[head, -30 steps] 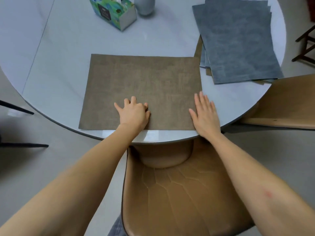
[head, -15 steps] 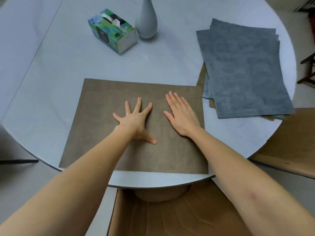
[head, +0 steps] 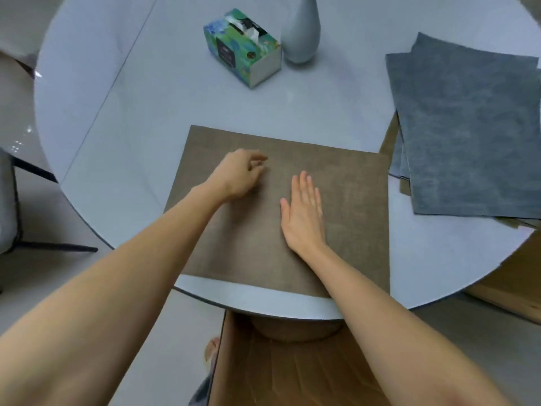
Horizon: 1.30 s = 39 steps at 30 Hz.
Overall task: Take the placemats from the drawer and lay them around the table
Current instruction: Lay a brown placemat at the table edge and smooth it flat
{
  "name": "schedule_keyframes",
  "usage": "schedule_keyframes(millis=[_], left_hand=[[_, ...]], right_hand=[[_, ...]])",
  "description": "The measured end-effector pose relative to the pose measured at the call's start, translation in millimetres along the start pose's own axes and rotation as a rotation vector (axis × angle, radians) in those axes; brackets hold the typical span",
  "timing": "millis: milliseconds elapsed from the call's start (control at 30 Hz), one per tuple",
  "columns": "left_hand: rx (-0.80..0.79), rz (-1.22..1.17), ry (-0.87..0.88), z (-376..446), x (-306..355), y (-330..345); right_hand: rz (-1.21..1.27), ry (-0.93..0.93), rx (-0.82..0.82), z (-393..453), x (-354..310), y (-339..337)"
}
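Observation:
A brown placemat (head: 351,206) lies flat on the round pale table (head: 140,148), near the front edge. My right hand (head: 303,212) rests flat on the middle of the mat with straight fingers. My left hand (head: 240,174) hovers over the mat's left part, fingers loosely curled, holding nothing. A stack of placemats (head: 468,136), grey on top with brown edges showing beneath, lies at the table's right side.
A green tissue box (head: 243,48) and a pale vase (head: 301,33) stand at the back middle of the table. A brown chair (head: 292,370) is tucked under the front edge, another brown chair (head: 515,282) at the right, and dark chair legs (head: 44,244) at the left.
The view has shifted so the table sits further right. My left hand has lifted off the mat and its spread fingers have curled. My right hand stays flat on the mat.

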<state>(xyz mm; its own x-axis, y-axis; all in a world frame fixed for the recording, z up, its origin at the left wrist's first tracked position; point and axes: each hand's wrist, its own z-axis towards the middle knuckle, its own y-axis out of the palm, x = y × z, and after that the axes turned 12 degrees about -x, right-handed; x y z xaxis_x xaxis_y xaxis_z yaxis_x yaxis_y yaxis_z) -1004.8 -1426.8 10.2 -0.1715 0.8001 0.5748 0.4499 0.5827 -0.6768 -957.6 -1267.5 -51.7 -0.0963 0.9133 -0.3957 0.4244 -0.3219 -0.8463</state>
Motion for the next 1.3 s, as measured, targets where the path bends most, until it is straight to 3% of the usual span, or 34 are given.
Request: schedule_keyframes(millis=[67, 200, 333, 567, 733, 1000, 1167, 1233, 1300], left_hand=[[0.133, 0.028, 0.053, 7.0, -23.4, -4.9], [-0.1, 0.334, 0.195, 27.0, -47.5, 14.3], [-0.02, 0.588, 0.231, 40.8, -75.6, 16.4], [0.148, 0.47, -0.138, 31.6, -114.5, -4.8], [0.093, 0.507, 0.172, -53.8, -119.4, 45.8], [0.104, 0.526, 0.183, -107.2, -156.9, 51.1], [0.125, 0.548, 0.169, -107.4, -156.1, 51.8], [0.111, 0.568, 0.154, -107.2, -153.4, 51.5], [0.088, 0.567, 0.101, -106.5, -146.0, 52.2]], right_hand=[[-0.009, 0.008, 0.006, -0.9, -29.5, 18.5], [-0.13, 0.117, 0.086, -3.9, -57.4, 41.1], [-0.194, 0.14, 0.132, -4.0, -56.5, 49.6], [-0.199, 0.161, 0.152, -4.6, -57.8, 50.0], [-0.198, 0.149, 0.155, -5.8, -59.2, 49.5], [-0.217, 0.174, 0.139, -9.6, -59.5, 51.5], [-0.354, -0.086, -0.013, -47.1, -31.6, 49.2], [-0.334, -0.001, 0.042, -61.7, -5.9, 42.6], [-0.25, 0.234, 0.145, -70.2, 16.9, 37.9]])
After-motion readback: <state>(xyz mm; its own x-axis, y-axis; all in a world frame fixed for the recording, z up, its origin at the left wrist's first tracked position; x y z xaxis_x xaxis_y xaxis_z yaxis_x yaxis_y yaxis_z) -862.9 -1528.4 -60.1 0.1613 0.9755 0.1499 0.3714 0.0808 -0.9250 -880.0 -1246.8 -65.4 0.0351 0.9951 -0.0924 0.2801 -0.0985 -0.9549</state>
